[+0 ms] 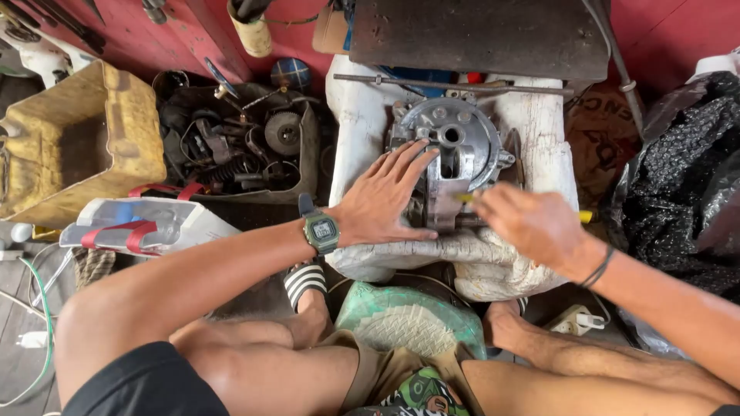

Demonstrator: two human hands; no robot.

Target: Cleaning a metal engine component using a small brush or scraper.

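Note:
A grey metal engine casing (455, 146) with a round cover lies on a white foam block (539, 139). My left hand (385, 196), with a green watch on the wrist, rests flat with fingers spread on the casing's left side. My right hand (528, 223) is closed around a yellow-handled tool (587, 216); the handle's end sticks out to the right and a yellow bit (465, 198) shows at the fingertips, against the casing's lower part. The tool's tip is hidden.
A worn yellow crate (77, 139) stands at the left, a box of dark metal parts (239, 146) beside it. A metal rod (455, 83) lies across the foam's far edge. Black netting bag (686, 169) at the right. A white container with red straps (146, 223) sits near my left knee.

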